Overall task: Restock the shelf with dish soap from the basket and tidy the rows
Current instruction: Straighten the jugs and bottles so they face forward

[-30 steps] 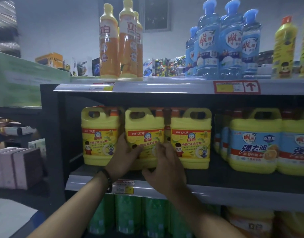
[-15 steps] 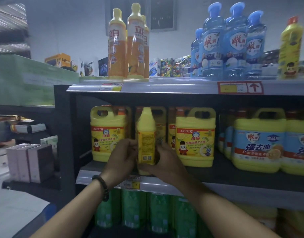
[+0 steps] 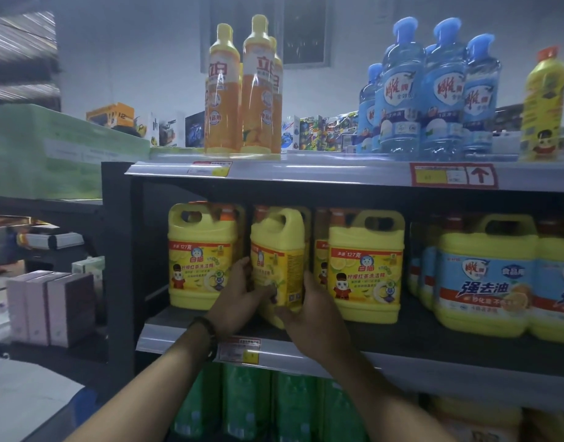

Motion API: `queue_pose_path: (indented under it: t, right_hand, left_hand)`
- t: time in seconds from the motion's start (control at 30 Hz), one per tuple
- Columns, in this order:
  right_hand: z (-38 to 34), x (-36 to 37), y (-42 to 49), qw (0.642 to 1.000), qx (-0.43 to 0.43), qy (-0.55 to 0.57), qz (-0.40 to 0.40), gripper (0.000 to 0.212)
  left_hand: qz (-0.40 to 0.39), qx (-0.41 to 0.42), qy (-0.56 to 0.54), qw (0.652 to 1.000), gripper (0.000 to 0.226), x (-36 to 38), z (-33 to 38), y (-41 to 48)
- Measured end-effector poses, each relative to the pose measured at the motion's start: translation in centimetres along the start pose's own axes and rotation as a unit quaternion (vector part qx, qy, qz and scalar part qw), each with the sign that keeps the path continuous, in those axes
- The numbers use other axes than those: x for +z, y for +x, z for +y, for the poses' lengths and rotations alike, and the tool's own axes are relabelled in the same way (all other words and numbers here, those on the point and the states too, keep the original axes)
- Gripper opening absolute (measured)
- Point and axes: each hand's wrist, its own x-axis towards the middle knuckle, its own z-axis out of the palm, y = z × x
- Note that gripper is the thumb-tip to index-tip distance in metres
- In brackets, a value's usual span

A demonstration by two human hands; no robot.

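Rotated further, yellow jug (image 3: 279, 250) on shelf (image 3: 433, 333); left hand (image 3: 236, 301), right hand (image 3: 312, 314) fingers clamped on it.

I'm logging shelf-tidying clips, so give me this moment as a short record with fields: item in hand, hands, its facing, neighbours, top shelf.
item: middle jug, yellow dish soap, on the middle shelf
left hand: grips its left side
right hand: grips its lower right corner
facing: turned corner-on, label not square to the front
neighbours: left jug and right jug, labels facing front
top shelf: orange bottles, blue bottles
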Motion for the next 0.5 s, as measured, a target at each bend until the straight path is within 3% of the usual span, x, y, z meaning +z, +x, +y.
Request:
queue_pose_path:
  t: [0.07, 0.17, 0.37, 0.5]
  right_hand:
    - [0.1, 0.1, -0.2, 0.997, 0.002, -0.047, 0.055, 0.095]
    - [-0.1, 0.3, -0.4, 0.988, -0.003, -0.084, 0.129, 0.078]
    - [0.1, 0.6, -0.7, 0.985, -0.023, -0.070, 0.159, 0.073]
    - [0.3, 0.8, -0.7, 0.981, -0.053, -0.100, 0.159, 0.068]
  left_hand:
    - [0.003, 0.011, 0.029, 1.000, 0.087, 0.6, -0.8, 0.3]
    - [0.041, 0.051, 0.092, 0.994, 0.073, 1.2, -1.3, 0.2]
    - [0.076, 0.075, 0.205, 0.973, 0.082, 1.2, -2.4, 0.2]
    - [0.102, 0.062, 0.221, 0.968, 0.083, 1.3, -2.8, 0.0]
